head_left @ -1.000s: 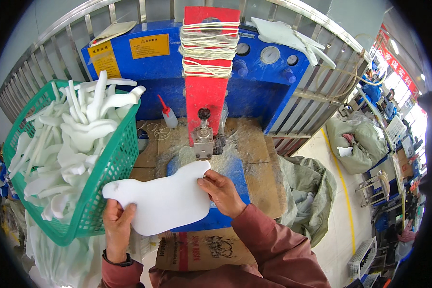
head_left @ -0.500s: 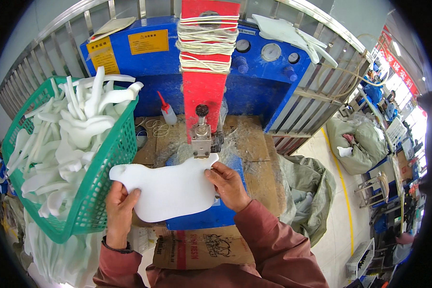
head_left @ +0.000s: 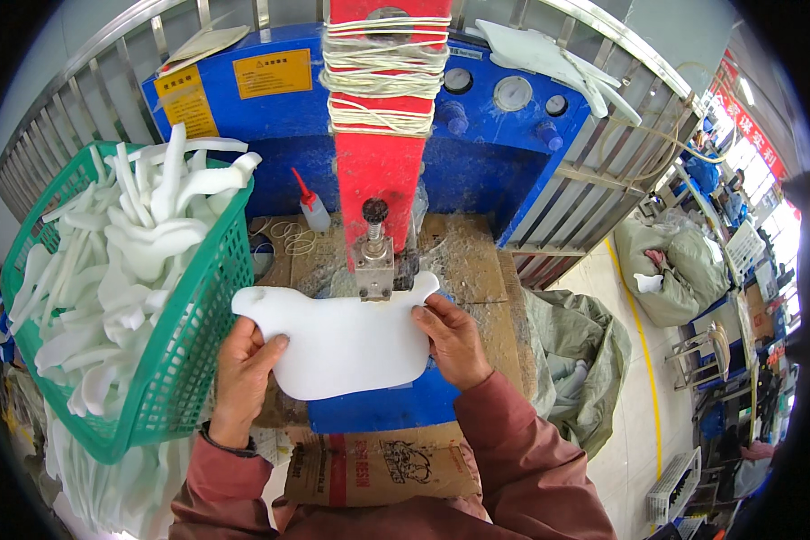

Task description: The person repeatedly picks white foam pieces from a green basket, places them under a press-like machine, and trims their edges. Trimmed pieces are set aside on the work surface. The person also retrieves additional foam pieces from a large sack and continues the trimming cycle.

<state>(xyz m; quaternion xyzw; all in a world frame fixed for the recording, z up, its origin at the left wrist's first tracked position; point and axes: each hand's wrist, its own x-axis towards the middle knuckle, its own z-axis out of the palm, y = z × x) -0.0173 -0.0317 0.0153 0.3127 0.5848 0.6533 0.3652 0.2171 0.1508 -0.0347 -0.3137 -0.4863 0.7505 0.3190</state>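
Observation:
Between my hands is a flat white foam piece [head_left: 351,351] with a curved outline. My left hand [head_left: 247,373] pinches its left end, thumb on top and fingers beneath. My right hand [head_left: 454,342] grips the other end close to a narrow curled tip. The far edge of the piece meets the small metal head [head_left: 375,265] at the foot of a red machine arm [head_left: 382,171]; exact contact there is hard to make out. Below the foam shows part of a blue work plate [head_left: 382,412].
A green plastic basket [head_left: 144,396] heaped with white foam strips [head_left: 157,238] stands at my left. Behind is a blue machine body [head_left: 283,162] with gauges. A red-tipped bottle [head_left: 313,211] stands near it. An open woven sack [head_left: 585,351] sits at right.
Both hands have shifted the foam piece to the right and slightly away from me. Its far edge now reaches along the metal head, with the right tip past it.

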